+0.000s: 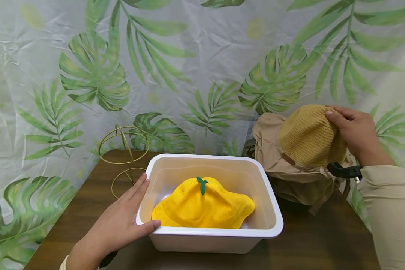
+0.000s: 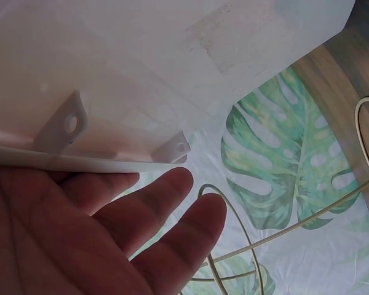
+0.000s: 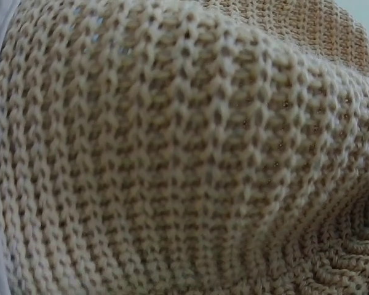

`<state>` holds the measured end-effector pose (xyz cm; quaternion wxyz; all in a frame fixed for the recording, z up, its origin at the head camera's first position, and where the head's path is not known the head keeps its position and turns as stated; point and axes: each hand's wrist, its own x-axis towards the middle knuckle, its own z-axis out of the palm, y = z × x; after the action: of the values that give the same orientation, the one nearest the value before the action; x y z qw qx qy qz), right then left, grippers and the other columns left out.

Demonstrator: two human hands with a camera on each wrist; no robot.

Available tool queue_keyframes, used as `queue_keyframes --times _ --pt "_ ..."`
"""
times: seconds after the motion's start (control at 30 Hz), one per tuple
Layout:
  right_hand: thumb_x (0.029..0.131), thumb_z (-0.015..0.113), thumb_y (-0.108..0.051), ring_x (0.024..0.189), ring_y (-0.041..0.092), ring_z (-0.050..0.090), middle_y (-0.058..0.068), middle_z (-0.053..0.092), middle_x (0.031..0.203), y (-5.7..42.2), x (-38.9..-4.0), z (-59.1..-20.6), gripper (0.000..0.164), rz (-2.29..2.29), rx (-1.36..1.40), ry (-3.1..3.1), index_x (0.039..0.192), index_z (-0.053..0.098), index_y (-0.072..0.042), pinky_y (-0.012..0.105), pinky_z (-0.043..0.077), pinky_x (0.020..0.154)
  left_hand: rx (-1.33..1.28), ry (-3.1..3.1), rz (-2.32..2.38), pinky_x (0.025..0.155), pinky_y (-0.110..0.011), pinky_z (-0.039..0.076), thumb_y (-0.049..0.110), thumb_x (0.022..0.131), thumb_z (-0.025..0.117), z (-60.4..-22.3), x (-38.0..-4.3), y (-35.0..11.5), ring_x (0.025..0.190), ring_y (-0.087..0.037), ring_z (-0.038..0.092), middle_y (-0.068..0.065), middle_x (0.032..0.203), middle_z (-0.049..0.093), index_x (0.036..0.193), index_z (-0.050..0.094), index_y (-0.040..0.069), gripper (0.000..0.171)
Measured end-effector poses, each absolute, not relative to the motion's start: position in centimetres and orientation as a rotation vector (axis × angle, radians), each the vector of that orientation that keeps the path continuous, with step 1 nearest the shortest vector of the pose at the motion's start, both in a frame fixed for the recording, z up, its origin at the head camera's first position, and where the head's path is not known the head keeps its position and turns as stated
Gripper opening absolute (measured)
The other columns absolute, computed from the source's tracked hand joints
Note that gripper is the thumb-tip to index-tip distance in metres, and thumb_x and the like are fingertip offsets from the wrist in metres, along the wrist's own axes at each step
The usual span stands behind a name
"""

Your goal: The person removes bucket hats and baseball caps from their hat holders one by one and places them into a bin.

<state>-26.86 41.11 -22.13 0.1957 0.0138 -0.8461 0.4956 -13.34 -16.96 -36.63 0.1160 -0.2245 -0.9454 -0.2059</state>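
Note:
My right hand (image 1: 356,129) pinches the crown of a mustard knit hat (image 1: 310,137) at the back right. The hat's lower part sits at the mouth of a beige cloth bag (image 1: 273,146), and its knit fills the right wrist view. My left hand (image 1: 121,217) rests with extended fingers along the left rim of a white plastic bin (image 1: 212,232). Inside that bin lies a yellow hat (image 1: 206,206) with a green leaf sprout on top. In the left wrist view, the fingers (image 2: 178,239) lie beside the bin's rim.
A gold wire stand (image 1: 125,163) with round loops stands behind and left of the bin. Everything rests on a dark wooden table (image 1: 310,240). Behind it hangs a leaf-print cloth (image 1: 216,67).

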Motion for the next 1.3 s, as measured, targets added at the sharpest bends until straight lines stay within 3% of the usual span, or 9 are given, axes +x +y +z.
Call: queue_keyframes --times 0.17,0.4,0.87,1.13,1.3 --pt "0.093 0.067 -0.039 0.124 0.0 0.048 -0.024 0.062 0.123 40.4 -26.9 -20.6 0.046 1.467 0.02 -2.384 0.136 0.062 -0.025 0.006 0.042 0.081 -0.663 -2.762 -0.613 0.099 -0.053 0.046 0.065 0.083 0.065 -36.5 -13.5 -17.0 0.138 -0.034 0.04 -0.013 0.162 0.025 0.154 0.031 0.001 0.101" --pt "0.093 0.069 -0.035 0.129 0.002 0.046 -0.02 0.062 0.128 39.2 -27.0 -19.0 0.045 1.551 0.055 -2.324 0.136 0.063 -0.023 0.008 0.043 0.087 -0.649 -2.777 -0.629 0.097 -0.054 0.047 0.065 0.083 0.065 -36.4 -13.3 -17.0 0.138 -0.034 0.04 -0.012 0.162 0.024 0.155 0.03 0.002 0.102" --pt "0.09 0.072 -0.031 0.118 0.008 0.054 -0.009 0.062 0.128 36.1 -26.2 -16.7 0.043 1.565 0.122 -2.247 0.132 0.067 -0.02 0.009 0.047 0.077 -0.65 -2.777 -0.63 0.097 -0.054 0.047 0.065 0.083 0.065 -36.5 -13.0 -16.9 0.139 -0.034 0.04 -0.01 0.163 0.023 0.156 0.029 0.003 0.102" --pt "0.091 0.073 -0.026 0.107 0.006 0.059 -0.013 0.069 0.11 35.8 -26.4 -16.1 0.036 1.55 0.187 -2.189 0.125 0.071 -0.017 0.009 0.047 0.075 -0.668 -2.771 -0.633 0.097 -0.054 0.047 0.064 0.084 0.065 -36.6 -13.2 -16.9 0.139 -0.034 0.039 -0.011 0.163 0.023 0.155 0.029 0.002 0.101" --pt "0.088 0.076 -0.019 0.103 0.006 0.062 -0.01 0.071 0.107 35.9 -26.3 -15.8 0.034 1.686 0.214 -2.072 0.121 0.073 -0.013 0.009 0.049 0.074 -0.66 -2.78 -0.64 0.098 -0.055 0.046 0.064 0.084 0.065 -36.6 -13.2 -16.9 0.139 -0.034 0.039 -0.011 0.163 0.023 0.155 0.03 0.002 0.101"
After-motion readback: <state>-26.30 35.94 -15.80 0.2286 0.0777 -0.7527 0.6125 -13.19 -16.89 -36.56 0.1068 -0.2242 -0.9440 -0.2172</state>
